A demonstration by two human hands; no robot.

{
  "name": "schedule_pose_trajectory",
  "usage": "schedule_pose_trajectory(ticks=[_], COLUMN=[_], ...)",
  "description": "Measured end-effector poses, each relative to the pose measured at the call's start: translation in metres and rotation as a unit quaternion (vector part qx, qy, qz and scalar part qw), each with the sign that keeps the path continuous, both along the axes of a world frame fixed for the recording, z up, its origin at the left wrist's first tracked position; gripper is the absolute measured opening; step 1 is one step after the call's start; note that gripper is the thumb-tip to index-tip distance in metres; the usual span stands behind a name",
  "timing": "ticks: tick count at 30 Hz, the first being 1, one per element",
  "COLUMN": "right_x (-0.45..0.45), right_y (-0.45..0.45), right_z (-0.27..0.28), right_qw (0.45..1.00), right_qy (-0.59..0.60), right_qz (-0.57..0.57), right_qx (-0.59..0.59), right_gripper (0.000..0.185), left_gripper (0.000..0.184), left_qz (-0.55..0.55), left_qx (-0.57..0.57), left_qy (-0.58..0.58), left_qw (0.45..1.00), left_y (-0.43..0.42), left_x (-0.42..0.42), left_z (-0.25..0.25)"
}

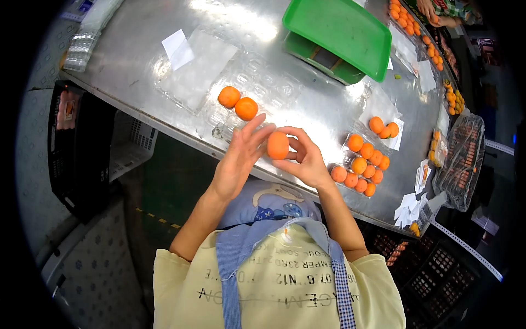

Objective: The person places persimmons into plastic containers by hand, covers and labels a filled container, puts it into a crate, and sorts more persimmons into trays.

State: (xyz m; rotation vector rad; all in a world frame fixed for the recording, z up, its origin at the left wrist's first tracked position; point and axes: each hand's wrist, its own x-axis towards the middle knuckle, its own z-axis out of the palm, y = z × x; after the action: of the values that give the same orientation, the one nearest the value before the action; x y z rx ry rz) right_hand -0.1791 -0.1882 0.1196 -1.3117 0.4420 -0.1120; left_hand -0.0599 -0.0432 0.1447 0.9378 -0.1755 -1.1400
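Note:
An orange fruit (278, 145) is held up over the table's near edge by my right hand (304, 159), thumb below it and fingers curled round its far side. Just left of that fruit is my left hand (242, 156), its fingers spread and nothing in its palm. Beyond my left hand, two oranges (246, 108) sit side by side in a clear plastic tray (279, 82) with moulded hollows. To the right of my right hand, another clear tray is filled with several oranges (359, 165).
A green lid (342, 33) rests on a green bin at the back. Three oranges (376, 124) lie on white paper at the right. Stacked clear trays (87, 44) stand at the left edge. Someone's hand (427, 8) shows at the top right. Black crates stand below the table.

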Motion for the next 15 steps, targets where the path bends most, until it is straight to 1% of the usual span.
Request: schedule_pose_trajectory(ticks=[1, 2, 4, 5, 7, 8, 9, 10, 11, 12, 14, 15], right_x=[-0.002, -0.003, -0.005, -0.006, -0.006, -0.005, -0.004, -0.003, 0.0, 0.004, 0.012, 0.02], right_y=[0.0, 0.001, 0.001, 0.001, 0.0, -0.004, -0.009, -0.015, -0.02, -0.023, -0.028, -0.029], right_z=[-0.001, -0.002, -0.005, -0.007, -0.016, -0.02, -0.026, -0.03, -0.032, -0.033, -0.034, -0.034], right_qw=[0.999, 0.998, 0.997, 0.998, 0.999, 0.999, 0.995, 0.988, 0.975, 0.962, 0.927, 0.914], right_qy=[-0.004, -0.006, -0.01, -0.007, -0.002, 0.025, 0.052, 0.078, 0.094, 0.109, 0.138, 0.121], right_qz=[-0.002, -0.004, -0.007, -0.016, -0.033, -0.04, -0.047, -0.054, -0.057, -0.049, -0.032, -0.035], right_qx=[0.051, 0.06, 0.078, 0.065, 0.039, -0.015, -0.069, -0.122, -0.192, -0.245, -0.349, -0.384], right_gripper=[0.062, 0.063, 0.064, 0.063, 0.061, 0.06, 0.06, 0.059, 0.058, 0.058, 0.057, 0.057], left_gripper=[0.07, 0.069, 0.057, 0.052, 0.043, 0.04, 0.045, 0.047, 0.049, 0.051, 0.055, 0.057], left_qz=[0.012, 0.024, 0.026, 0.027, 0.022, 0.02, 0.023, 0.048, 0.07, 0.091, 0.106, 0.114], left_qx=[0.013, 0.025, 0.064, 0.083, 0.165, 0.205, 0.273, 0.32, 0.361, 0.397, 0.415, 0.424], left_qy=[0.002, 0.003, -0.059, -0.089, -0.224, -0.289, -0.317, -0.418, -0.511, -0.596, -0.583, -0.575], left_qw=[1.0, 0.999, 0.996, 0.992, 0.96, 0.935, 0.908, 0.849, 0.776, 0.692, 0.691, 0.69], left_y=[0.002, 0.003, 0.012, 0.017, 0.025, 0.028, 0.03, 0.032, 0.033, 0.034, 0.035, 0.034], left_x=[0.0, 0.0, 0.006, 0.009, 0.013, 0.016, 0.019, 0.02, 0.02, 0.019, 0.023, 0.025], left_z=[0.0, 0.0, -0.008, -0.015, -0.038, -0.049, -0.056, -0.064, -0.072, -0.079, -0.09, -0.095])
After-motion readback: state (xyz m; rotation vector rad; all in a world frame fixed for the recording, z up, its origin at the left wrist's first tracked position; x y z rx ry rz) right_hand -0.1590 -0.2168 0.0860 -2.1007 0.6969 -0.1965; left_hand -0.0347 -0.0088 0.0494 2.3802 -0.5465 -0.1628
